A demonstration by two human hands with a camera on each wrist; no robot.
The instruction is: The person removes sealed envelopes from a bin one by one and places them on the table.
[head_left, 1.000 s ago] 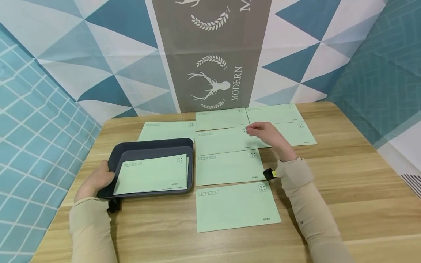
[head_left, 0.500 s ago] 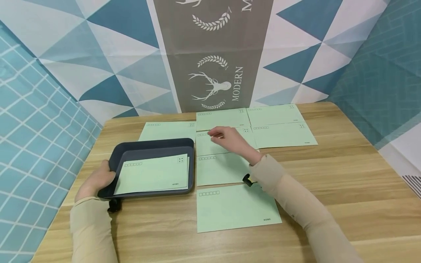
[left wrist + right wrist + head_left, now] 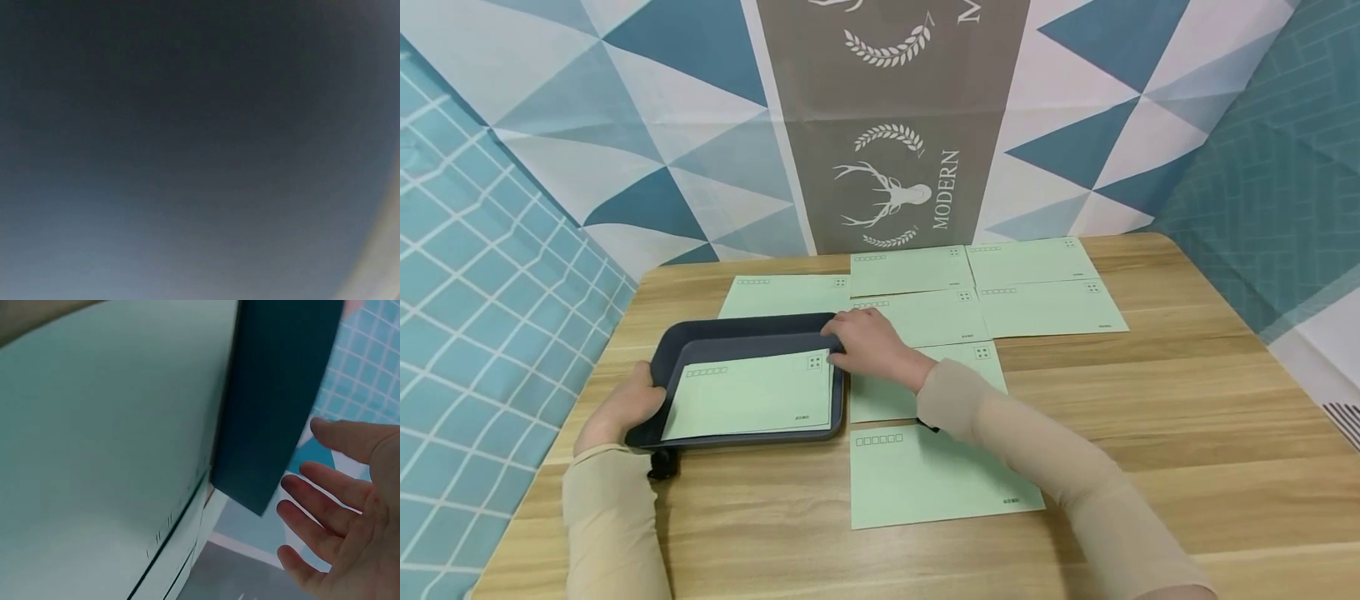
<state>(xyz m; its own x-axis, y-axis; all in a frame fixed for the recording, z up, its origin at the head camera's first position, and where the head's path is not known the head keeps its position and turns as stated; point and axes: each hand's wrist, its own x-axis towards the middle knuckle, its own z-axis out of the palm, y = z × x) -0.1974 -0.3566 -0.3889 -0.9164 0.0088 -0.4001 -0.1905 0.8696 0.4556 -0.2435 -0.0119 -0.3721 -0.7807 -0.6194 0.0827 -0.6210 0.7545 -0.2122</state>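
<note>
My left hand (image 3: 622,408) grips the left side of a dark grey rectangular tray (image 3: 737,333), its thumb over the rim. Pale green envelopes (image 3: 748,396) lie stacked inside; their exact number is hidden. At the tray's right rim hovers my right hand (image 3: 874,348), fingers reaching over the upper right corner. In the right wrist view, that hand's fingers (image 3: 319,512) are spread and hold nothing, beside the tray's dark side wall (image 3: 269,406). Whether they touch the rim cannot be told. A dark blur fills most of the left wrist view.
Several more green envelopes lie flat on the wooden table (image 3: 1165,400): one at the near middle (image 3: 940,483), others in a column behind it and toward the back right. One envelope (image 3: 786,296) is partly covered by the tray. Patterned cloth (image 3: 895,117) hangs behind.
My right hand has swept left, from above the back-right envelopes, over the middle column, to the tray's right edge. My left hand and the tray have stayed put.
</note>
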